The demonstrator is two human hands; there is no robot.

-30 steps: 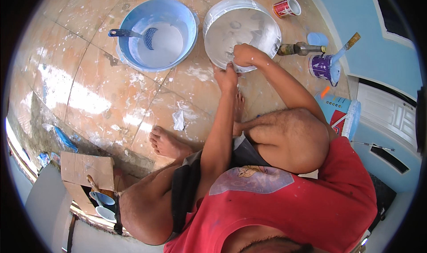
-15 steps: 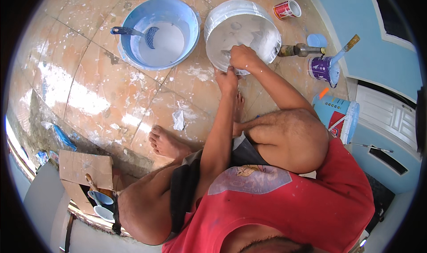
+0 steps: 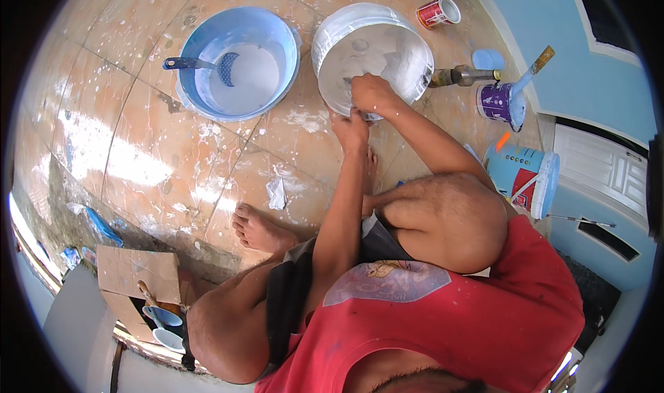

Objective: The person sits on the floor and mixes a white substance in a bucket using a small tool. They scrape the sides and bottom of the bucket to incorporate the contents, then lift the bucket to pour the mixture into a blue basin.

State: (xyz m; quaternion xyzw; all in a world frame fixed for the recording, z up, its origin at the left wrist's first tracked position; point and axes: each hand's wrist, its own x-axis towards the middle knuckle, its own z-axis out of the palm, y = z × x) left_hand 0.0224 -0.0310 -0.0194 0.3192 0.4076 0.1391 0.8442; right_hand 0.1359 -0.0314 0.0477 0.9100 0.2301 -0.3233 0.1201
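Note:
A silver metal pot [image 3: 398,51] stands ahead of me, tilted so its mouth faces me. My left hand [image 3: 351,129] is closed on its near rim from outside. My right hand [image 3: 372,93] reaches over that rim, its fingers bunched in a fist against the inner wall. Whatever it may hold is hidden under the fingers. Left of the pot sits a blue basin [image 3: 293,64] with some whitish liquid at the bottom. A slotted skimmer [image 3: 226,69] with a dark handle leans across the basin's left rim.
Right of the pot lie a glass bottle [image 3: 465,76], a red paint can [image 3: 434,13] and a purple paint tub [image 3: 493,103] with a brush [image 3: 541,60]. A large blue bucket [image 3: 515,168] is by my right knee. A cardboard box [image 3: 138,272] stands at lower left.
The whole view has turned slightly. My right hand has shifted a little toward me inside the pot. My left hand keeps its grip on the rim.

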